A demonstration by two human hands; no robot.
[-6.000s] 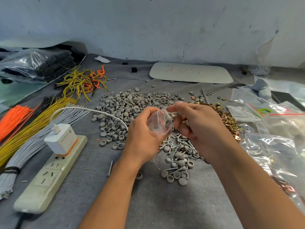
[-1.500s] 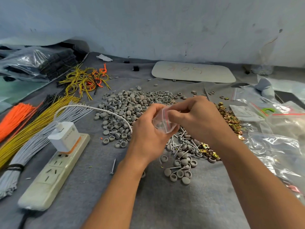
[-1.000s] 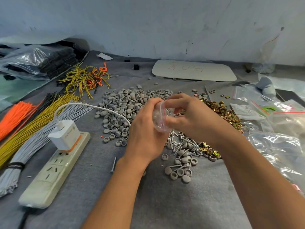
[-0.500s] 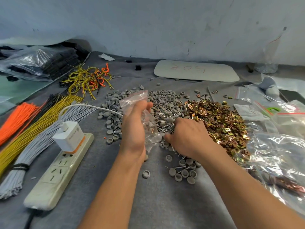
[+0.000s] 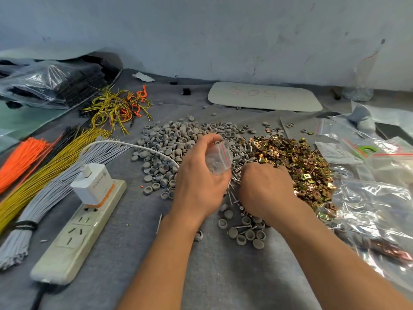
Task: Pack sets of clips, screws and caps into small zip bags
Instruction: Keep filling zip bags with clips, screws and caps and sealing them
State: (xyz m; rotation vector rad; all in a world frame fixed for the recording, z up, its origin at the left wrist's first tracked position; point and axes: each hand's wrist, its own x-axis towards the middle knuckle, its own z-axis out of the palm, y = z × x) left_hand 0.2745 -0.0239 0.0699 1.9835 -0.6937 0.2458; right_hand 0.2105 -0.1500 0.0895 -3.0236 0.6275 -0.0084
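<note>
Small clear zip bag [image 5: 218,158] with a red seal line, held above the grey cloth [image 5: 223,276] in the left hand [image 5: 201,182], whose thumb and fingers curl round it. The bag sits over the near edge of the grey caps [image 5: 176,139], just left of the right hand [image 5: 266,189]. The right hand lies knuckles-up on the screws [image 5: 235,199]; its fingertips are tucked under, so whether it holds anything cannot be told. Gold clips [image 5: 297,157] are heaped to the right, touching the screws. Further right lie clear plastic bags [image 5: 368,209]. At left are a power strip [image 5: 76,231] with a white charger [image 5: 93,182], and orange, yellow and grey wire bundles [image 5: 44,166].
</note>
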